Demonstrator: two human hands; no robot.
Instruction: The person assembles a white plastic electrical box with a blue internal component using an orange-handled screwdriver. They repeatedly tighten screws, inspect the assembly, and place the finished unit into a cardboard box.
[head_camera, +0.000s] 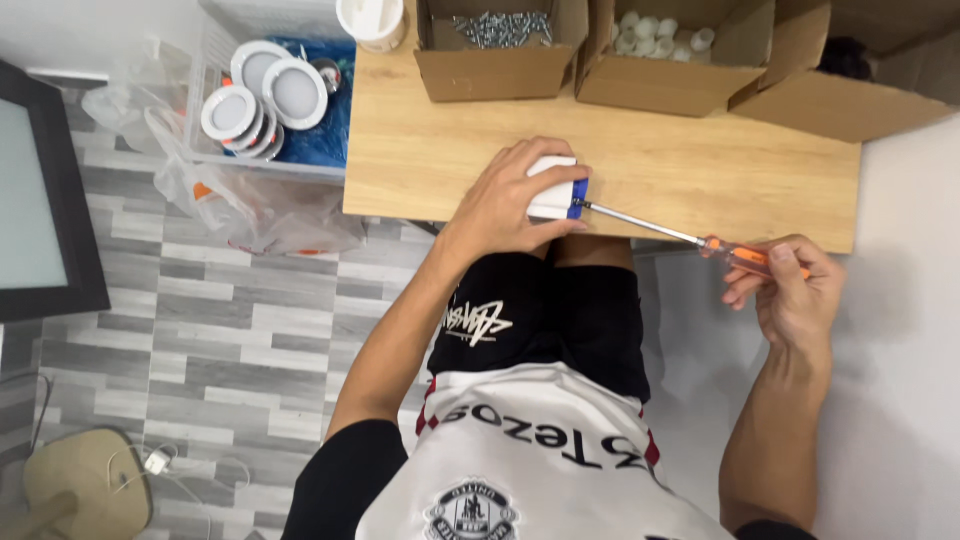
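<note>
While the left hand (510, 195) is pressing a small white box with a blue end (557, 188) down on the near edge of the wooden tabletop (700, 170), its fingers are curling closed over the top of the box and pinning it flat. The right hand (790, 290) is holding an orange-handled screwdriver (690, 238) out to the right, fingers wrapped shut around the handle, and the long steel shaft is running leftward so that its tip is meeting the blue end of the box. To do this well, it seems wise to be keeping the shaft in line with the screw and pushing gently inward while turning, so the tip is not slipping out; the left hand should be bearing down firmly, since the box is sitting right at the table edge and could skid off. At the far side, a cardboard box of screws (500, 40) and a cardboard box of white caps (660, 45) are standing, and round white downlights (265, 95) are lying in a clear bin to the left.
</note>
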